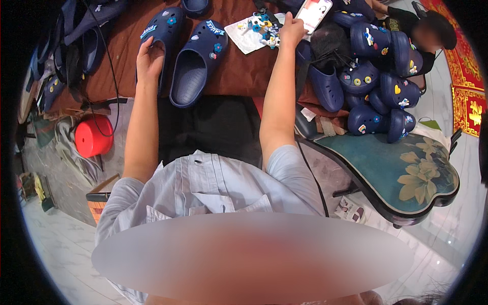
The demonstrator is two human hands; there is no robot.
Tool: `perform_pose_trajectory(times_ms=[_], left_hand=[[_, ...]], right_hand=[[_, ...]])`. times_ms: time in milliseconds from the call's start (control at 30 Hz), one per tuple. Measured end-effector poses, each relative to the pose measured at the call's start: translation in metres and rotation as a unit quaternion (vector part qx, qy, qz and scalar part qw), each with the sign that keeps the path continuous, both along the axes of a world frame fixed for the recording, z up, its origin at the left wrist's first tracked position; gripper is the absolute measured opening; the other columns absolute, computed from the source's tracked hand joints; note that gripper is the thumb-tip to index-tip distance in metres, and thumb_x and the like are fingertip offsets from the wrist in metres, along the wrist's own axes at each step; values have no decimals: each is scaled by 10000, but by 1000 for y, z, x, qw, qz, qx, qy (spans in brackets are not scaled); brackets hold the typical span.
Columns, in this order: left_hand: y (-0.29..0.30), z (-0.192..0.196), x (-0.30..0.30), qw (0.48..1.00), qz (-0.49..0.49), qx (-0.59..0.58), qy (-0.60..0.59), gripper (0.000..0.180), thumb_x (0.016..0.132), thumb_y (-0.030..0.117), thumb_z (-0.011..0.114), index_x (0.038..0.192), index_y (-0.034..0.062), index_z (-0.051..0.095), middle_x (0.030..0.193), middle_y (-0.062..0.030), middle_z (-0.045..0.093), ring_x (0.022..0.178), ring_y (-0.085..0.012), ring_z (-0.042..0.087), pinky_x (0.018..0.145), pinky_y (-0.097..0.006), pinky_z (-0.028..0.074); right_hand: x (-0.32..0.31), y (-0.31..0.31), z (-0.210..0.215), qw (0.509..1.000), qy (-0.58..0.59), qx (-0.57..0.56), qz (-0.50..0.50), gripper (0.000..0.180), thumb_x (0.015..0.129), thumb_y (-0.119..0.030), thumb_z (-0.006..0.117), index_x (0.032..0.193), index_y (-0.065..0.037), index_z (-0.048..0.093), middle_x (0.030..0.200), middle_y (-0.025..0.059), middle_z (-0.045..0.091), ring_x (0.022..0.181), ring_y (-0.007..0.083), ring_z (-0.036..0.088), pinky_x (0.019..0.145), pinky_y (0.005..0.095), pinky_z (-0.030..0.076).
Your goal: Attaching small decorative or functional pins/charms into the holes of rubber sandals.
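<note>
Nearest the camera is the person's pale blue shirt (pixel 213 188), with both bare forearms running up from it to the brown counter (pixel 239 76). The left hand (pixel 149 61) rests on the left clog (pixel 157 35) of a navy pair, its fingers curled over the inner edge of the opening and pressed together on the rim. Just right of those fingers lies the right clog (pixel 195 61), sole down, untouched. Both clogs already carry small charms on their uppers, a flower and a light blue strip among them, so by the look of it the dressing of this pair is well along, though whether more pieces belong on it cannot be told.

The right hand (pixel 291 31) reaches to the far side of the counter, its fingers bunched over a white sheet (pixel 244 38) strewn with loose coloured charms (pixel 265 31); they seem to be pinching one, but the piece itself is too small to make out. Just beyond those fingers a phone (pixel 314 12) lies lit.

Right of the right hand, a heap of decorated navy clogs (pixel 378 84) spills onto a green chair seat painted with flowers (pixel 406 173), which suggests many pairs are finished. Left of the left hand, more dark clogs (pixel 76 35) lie blurred near the frame edge, and a red tub (pixel 93 135) sits below. Another person (pixel 429 33) at the top right is mostly cut off.
</note>
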State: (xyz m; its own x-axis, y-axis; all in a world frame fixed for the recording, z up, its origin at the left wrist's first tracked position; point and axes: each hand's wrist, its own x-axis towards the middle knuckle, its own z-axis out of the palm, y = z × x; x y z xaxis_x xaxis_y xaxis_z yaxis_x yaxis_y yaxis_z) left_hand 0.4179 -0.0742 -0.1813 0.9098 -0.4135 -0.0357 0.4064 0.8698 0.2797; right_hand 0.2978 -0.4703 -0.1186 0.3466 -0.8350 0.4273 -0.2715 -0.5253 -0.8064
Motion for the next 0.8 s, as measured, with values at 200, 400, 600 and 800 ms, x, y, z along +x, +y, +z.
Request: perform_pose_trajectory(times_ms=[200, 400, 600, 800], left_hand=[[-4, 11, -11, 1000, 1, 5, 5, 312, 826, 50, 616, 1121, -11, 534, 1154, -137, 583, 1095, -263, 535, 1025, -378, 364], [4, 7, -6, 1000, -9, -9, -1, 313, 824, 51, 623, 1120, -3, 540, 1149, -136, 586, 1092, -261, 538, 1021, -378, 369], [-5, 31, -23, 999, 16, 24, 28, 127, 806, -1, 631, 922, 37, 596, 932, -75, 631, 889, -195, 592, 820, -302, 459], [-5, 32, -24, 999, 13, 31, 40, 119, 803, 1, 634, 909, 38, 595, 887, -71, 633, 835, -200, 602, 806, -306, 466]], right_hand=[[-6, 9, 3, 997, 20, -74, -20, 436, 876, -397, 574, 811, 34, 581, 735, 241, 635, 914, 401, 592, 1060, 479, 242], [-16, 39, 16, 995, 1, -84, 51, 395, 887, -345, 570, 857, 49, 555, 970, 406, 546, 1223, 610, 256, 1044, 559, 232], [-23, 40, 14, 994, 40, -48, 92, 384, 887, -337, 569, 873, 47, 557, 1139, 470, 428, 1234, 615, 234, 1023, 551, 277], [-28, 62, 20, 987, 68, -136, 49, 334, 890, -310, 575, 842, 20, 560, 1239, 457, 355, 1118, 542, 453, 918, 513, 401]])
